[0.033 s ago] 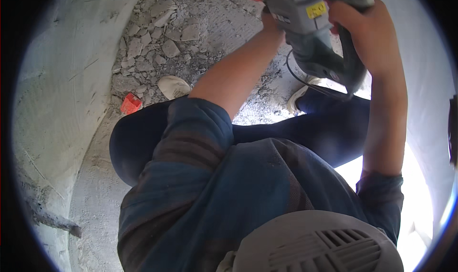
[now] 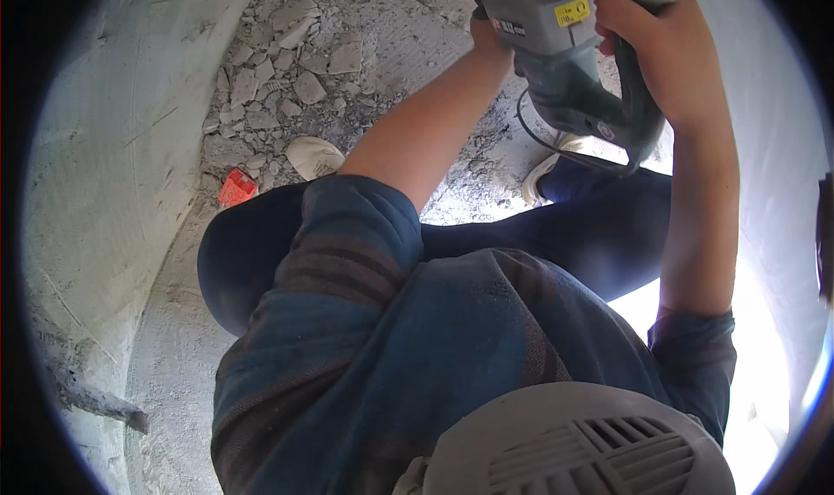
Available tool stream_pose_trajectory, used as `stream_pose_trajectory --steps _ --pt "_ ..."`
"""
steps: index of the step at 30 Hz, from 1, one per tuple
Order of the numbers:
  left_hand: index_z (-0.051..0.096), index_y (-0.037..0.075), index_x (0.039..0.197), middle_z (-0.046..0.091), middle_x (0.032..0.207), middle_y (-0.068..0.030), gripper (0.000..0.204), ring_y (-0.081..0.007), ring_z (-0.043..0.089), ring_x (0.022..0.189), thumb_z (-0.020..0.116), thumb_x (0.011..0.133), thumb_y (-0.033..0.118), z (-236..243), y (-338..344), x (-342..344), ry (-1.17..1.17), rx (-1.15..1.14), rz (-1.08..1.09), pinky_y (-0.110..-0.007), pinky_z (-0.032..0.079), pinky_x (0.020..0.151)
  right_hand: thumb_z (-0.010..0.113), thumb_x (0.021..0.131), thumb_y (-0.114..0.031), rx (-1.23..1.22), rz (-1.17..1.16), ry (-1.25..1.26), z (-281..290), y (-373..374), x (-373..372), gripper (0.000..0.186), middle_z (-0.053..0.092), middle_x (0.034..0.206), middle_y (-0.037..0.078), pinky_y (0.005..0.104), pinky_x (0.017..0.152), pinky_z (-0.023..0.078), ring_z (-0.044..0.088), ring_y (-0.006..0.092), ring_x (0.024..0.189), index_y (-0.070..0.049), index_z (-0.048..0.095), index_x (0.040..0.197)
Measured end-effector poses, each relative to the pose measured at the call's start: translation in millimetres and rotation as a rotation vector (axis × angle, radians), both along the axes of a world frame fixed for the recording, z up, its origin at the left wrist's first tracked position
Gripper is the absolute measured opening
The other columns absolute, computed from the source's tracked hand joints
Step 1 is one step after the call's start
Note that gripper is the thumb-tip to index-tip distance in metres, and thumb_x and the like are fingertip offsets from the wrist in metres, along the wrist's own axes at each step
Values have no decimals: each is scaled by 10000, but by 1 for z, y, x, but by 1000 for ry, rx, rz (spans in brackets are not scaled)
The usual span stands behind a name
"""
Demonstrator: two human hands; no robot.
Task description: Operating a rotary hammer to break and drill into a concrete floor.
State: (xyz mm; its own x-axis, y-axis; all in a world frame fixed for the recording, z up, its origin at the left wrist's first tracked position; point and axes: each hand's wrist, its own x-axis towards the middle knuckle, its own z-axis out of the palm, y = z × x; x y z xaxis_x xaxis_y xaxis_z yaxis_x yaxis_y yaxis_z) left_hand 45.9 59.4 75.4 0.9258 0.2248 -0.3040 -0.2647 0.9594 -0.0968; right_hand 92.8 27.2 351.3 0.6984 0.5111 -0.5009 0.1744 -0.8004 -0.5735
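Observation:
A grey and dark green rotary hammer (image 2: 556, 69) with a yellow sticker and a red part at its front fills the top of the view. My right hand (image 2: 647, 48) is closed round its rear handle, thumb and fingertips showing. From the lower left my left forearm reaches up to the tool's front. There my left hand (image 2: 491, 36) holds on beside a dark grip-like part, its fingers mostly hidden behind the body. A thin dark cord (image 2: 556, 143) loops below the tool. Its working tip lies outside the picture.
Broken rubble (image 2: 295, 78) lies over the floor at upper left. A red object (image 2: 237, 188) rests by my left knee, near a pale shoe (image 2: 314, 158). Pale walls curve up at left (image 2: 113, 165) and right (image 2: 773, 122). A rough bar (image 2: 95, 398) juts out at lower left.
The rotary hammer and both my hands have shifted very slightly to the left and up. My grip looks the same.

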Motion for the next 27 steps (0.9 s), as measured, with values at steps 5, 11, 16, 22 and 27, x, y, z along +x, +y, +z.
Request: stream_pose_trajectory --steps 5,11,16,22,27 --pt "539 87 1258 648 1162 -133 440 -286 652 1040 563 935 385 -47 -17 -17 104 86 16 -426 536 894 705 752 -296 -4 -25 -131 -24 -37 -36 393 707 804 155 355 690 533 701 249 764 22 685 983" --pt "563 97 1229 661 1141 -132 409 -290 662 1012 587 917 361 -141 -55 -76 343 531 -71 -424 538 882 727 780 -131 218 -376 219 -97 -149 -116 363 712 993 99 328 839 510 677 191 927 5 651 1108" --pt "650 80 1057 693 988 -175 293 -347 676 924 631 871 306 -177 -26 -120 692 1930 -537 -434 544 811 724 840 -113 371 -784 588 -142 -190 -145 315 690 1076 65 294 929 456 633 146 1034 -16 650 1131" --pt "667 53 960 695 929 -207 268 -406 659 929 597 886 301 -193 -31 -113 674 1573 -345 -456 534 768 650 881 -55 422 -698 546 -151 -192 -146 293 674 1105 109 351 963 461 642 211 1049 4 607 1165" --pt "674 -21 1075 731 969 -140 460 -217 701 923 640 915 409 -179 -10 -109 646 1606 -493 -348 544 780 669 866 -115 439 -584 405 -168 -193 -133 288 693 1022 63 304 846 484 643 152 935 -7 635 1131"
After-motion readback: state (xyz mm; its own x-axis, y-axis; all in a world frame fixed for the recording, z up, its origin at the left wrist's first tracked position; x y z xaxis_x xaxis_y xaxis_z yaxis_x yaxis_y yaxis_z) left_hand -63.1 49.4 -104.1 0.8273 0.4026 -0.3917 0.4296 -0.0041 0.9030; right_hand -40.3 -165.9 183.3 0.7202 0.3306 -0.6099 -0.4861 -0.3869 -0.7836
